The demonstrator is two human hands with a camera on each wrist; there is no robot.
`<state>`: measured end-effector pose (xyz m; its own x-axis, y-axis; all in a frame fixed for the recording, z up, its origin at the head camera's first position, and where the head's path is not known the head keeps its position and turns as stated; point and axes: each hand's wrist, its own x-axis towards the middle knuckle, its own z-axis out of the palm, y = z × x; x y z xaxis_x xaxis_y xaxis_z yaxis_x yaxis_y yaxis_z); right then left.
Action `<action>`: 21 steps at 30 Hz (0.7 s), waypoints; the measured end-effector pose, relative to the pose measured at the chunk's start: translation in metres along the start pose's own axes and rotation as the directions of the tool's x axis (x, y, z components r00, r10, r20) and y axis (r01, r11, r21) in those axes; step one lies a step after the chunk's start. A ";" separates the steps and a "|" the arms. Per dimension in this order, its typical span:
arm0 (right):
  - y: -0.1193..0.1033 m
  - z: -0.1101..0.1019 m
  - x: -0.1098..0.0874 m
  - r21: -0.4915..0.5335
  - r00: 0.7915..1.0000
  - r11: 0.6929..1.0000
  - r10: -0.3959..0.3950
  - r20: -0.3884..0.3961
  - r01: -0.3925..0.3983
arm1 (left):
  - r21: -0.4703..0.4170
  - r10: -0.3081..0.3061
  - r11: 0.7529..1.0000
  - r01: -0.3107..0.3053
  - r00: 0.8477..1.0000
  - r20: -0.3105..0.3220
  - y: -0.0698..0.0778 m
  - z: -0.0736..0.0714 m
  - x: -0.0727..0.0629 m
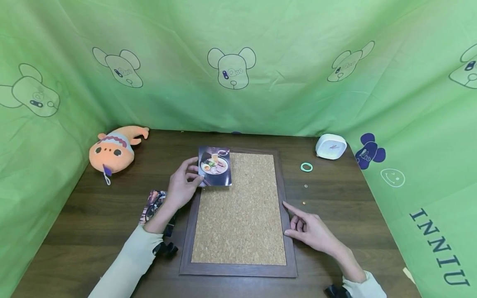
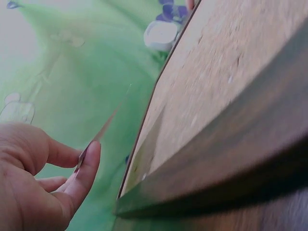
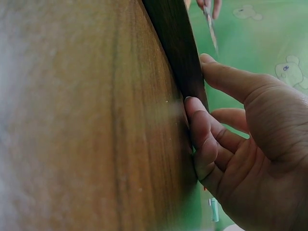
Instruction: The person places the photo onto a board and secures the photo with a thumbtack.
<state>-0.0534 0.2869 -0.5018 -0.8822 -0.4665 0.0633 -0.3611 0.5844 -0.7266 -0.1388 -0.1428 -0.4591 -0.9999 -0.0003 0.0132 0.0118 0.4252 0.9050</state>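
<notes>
My left hand [image 1: 183, 184] pinches a small photo print of a ramen bowl [image 1: 215, 166] by its left edge, thumb in front. The print overlaps the upper left of a cork board [image 1: 242, 215] with a dark wooden frame. In the left wrist view the print [image 2: 103, 127] shows edge-on, apart from the cork surface. At the board's right side, my right hand [image 1: 313, 231] touches the frame with index fingertip and thumb, the other fingers bent. The right wrist view shows the thumb at the frame's edge [image 3: 185, 53].
More printed pictures [image 1: 152, 205] lie partly under the left forearm. An orange plush toy [image 1: 113, 155] lies at the back left. A white rounded box [image 1: 331, 146], a mint ring [image 1: 306, 167] and two tiny round pieces [image 1: 304, 203] are on the right. Green cloth walls surround the table.
</notes>
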 end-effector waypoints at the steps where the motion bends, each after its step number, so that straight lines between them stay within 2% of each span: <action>1: 0.000 0.000 0.000 0.001 1.000 1.000 0.003 0.000 -0.003 | -0.011 0.002 1.000 -0.002 1.000 0.013 0.001 0.003 0.000; 7: 0.000 0.000 0.000 0.004 1.000 1.000 0.004 0.002 -0.004 | -0.055 0.019 0.998 -0.015 0.996 0.082 0.005 0.023 -0.001; 17: 0.000 0.000 0.000 -0.003 1.000 1.000 0.007 0.004 -0.007 | -0.042 0.049 0.998 -0.043 0.987 0.154 0.005 0.055 0.001; 21: 0.000 -0.001 0.000 -0.003 1.000 1.000 0.020 0.004 -0.020 | -0.044 0.039 0.999 -0.031 0.984 0.175 0.005 0.064 0.003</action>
<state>-0.0536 0.2869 -0.5012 -0.8880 -0.4576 0.0458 -0.3443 0.5954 -0.7260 -0.1422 -0.0831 -0.4819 -0.9844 0.1741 -0.0262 0.0435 0.3849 0.9219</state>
